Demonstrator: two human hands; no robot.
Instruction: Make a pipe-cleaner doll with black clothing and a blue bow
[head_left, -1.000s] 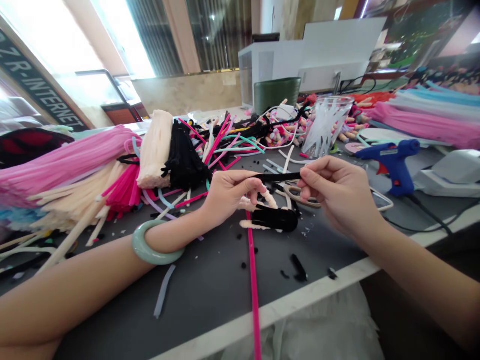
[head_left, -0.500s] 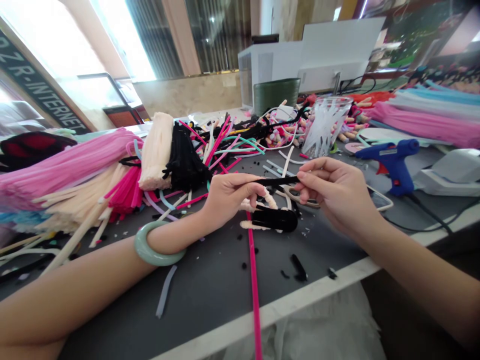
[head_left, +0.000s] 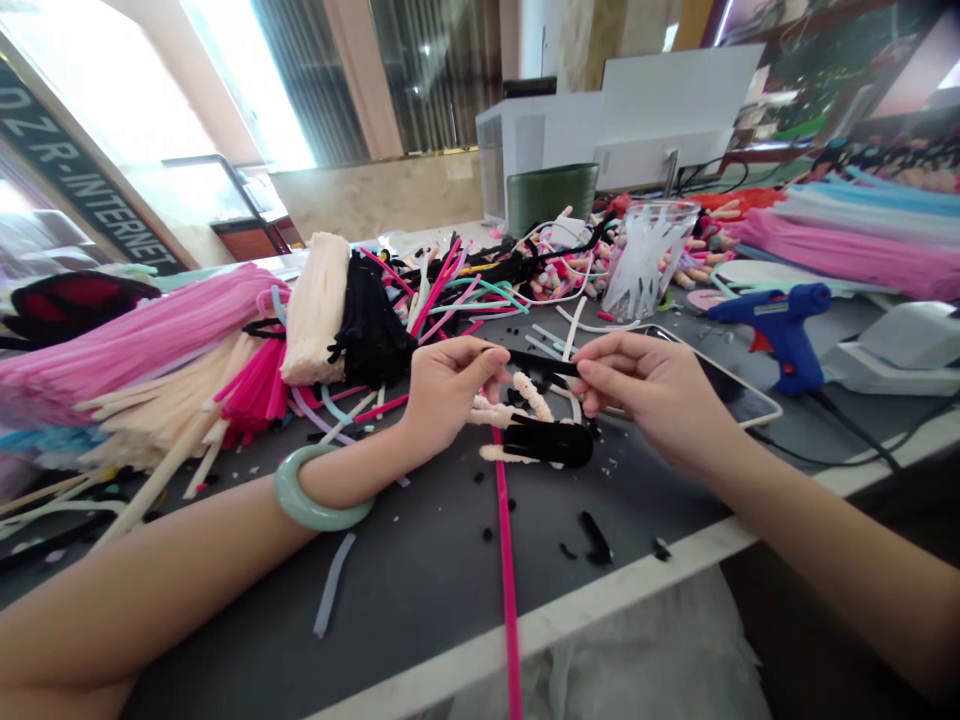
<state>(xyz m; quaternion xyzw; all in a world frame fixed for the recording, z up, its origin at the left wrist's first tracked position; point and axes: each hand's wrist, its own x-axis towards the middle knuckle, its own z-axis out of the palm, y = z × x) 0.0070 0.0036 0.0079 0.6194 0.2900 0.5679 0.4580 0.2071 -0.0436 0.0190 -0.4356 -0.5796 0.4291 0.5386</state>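
On the surface (head_left: 420, 590): black piece (head_left: 553, 443), cream twists (head_left: 534, 400) already shaped.
Strip (head_left: 544, 362): pinched by left hand (head_left: 452, 390) and right hand (head_left: 651, 395), unattached.

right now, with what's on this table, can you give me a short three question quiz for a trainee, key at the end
1. True or false: the left hand and the right hand hold one black strip between them.
2. Which arm wears the pale green bangle? A) right B) left C) neither
3. Fill in the missing colour: the blue glue gun has a ____ trigger.

Key: 1 true; 2 B; 3 red
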